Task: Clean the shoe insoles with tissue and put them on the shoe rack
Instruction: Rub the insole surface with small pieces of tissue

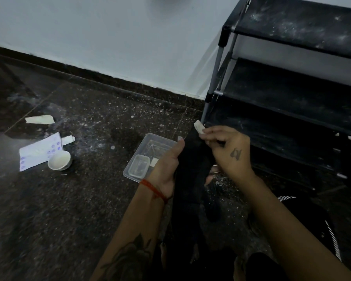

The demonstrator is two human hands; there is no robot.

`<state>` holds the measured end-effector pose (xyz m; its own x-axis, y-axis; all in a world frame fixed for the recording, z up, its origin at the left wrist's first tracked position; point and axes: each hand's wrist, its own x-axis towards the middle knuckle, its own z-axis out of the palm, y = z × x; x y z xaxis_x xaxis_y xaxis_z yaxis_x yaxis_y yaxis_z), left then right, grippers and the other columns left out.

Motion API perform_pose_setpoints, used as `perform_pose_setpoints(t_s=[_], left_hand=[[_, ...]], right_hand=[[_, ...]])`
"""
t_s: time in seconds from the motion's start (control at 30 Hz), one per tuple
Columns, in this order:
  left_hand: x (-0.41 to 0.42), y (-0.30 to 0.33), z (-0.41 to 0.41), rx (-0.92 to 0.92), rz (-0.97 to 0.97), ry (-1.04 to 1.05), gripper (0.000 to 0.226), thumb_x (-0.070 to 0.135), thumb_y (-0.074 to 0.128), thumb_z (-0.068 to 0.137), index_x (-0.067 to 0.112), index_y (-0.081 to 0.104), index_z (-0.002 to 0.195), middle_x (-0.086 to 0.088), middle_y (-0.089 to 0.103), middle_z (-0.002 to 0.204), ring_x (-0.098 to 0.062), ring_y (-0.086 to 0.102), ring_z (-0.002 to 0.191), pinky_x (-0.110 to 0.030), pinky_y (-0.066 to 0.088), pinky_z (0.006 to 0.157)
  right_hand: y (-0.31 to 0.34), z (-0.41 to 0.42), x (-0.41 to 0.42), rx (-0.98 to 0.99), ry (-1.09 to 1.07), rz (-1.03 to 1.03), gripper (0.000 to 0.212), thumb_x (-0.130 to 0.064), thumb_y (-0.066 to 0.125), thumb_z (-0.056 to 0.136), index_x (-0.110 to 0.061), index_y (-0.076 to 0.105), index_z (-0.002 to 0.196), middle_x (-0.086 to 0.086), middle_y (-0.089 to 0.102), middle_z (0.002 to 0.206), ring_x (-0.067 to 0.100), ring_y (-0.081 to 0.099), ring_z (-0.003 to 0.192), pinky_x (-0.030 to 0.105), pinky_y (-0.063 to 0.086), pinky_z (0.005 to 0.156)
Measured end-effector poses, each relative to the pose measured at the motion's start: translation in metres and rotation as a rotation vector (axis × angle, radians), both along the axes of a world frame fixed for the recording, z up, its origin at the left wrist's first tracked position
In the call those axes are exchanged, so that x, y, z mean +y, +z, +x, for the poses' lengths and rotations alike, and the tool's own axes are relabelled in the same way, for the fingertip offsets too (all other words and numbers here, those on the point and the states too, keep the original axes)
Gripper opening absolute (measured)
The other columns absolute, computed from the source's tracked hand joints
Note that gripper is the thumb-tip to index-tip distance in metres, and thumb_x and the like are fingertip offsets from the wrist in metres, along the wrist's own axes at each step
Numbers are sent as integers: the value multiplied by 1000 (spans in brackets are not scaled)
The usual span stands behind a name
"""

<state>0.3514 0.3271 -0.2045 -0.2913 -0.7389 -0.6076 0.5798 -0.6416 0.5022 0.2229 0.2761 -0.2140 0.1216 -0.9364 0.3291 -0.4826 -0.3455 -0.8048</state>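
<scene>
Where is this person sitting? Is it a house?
Probably a room or hallway in a home, down on the floor. There is a black shoe rack against a white wall, a dark speckled stone floor, and a small white bowl set on the floor.

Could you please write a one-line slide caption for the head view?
Left hand holds a black insole while right hand wipes it with tissue beside the shoe rack.
</scene>
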Motion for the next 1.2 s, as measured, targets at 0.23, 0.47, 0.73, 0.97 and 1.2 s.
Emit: perform_pose_setpoints(t_s=[0.23,0.47,0.73,0.97,1.2], left_hand=[[-3,-4,0,42,-4,-3,58,57,27,96,14,61,112,-14,67,109,-37,60,102,-37,55,71],[0,-7,-2,44,-49,30,41,42,45,95,16,59,122,-11,70,108,-26,71,85,-45,56,75],[-2,-4,0,86,-22,32,62,49,31,98,15,79,78,-14,72,99,-36,57,112,-39,53,78],[-2,-1,1,94,-13,58,61,49,32,97,9,77,86,-15,72,98,-35,58,109,-42,50,85],[-3,-1,2,86,10,52,57,51,33,96,7,68,97,-17,72,94,-33,60,102,-44,45,90]], right_hand=[[1,-28,-10,109,-154,99,29,8,58,72,-17,73,76,-1,71,81,12,66,79,23,53,74],[-3,3,2,185,85,-42,41,3,58,78,-17,66,113,7,63,96,11,55,88,-1,34,78],[-12,-24,-11,204,-219,38,36,-28,38,86,-5,65,83,13,58,84,16,48,74,20,27,62],[-12,-18,-14,169,-248,106,39,-36,31,92,-8,51,73,14,54,80,18,44,72,29,27,61],[-3,-15,-19,-65,-331,193,20,-23,64,80,-13,63,97,11,63,98,24,60,91,36,50,86]])
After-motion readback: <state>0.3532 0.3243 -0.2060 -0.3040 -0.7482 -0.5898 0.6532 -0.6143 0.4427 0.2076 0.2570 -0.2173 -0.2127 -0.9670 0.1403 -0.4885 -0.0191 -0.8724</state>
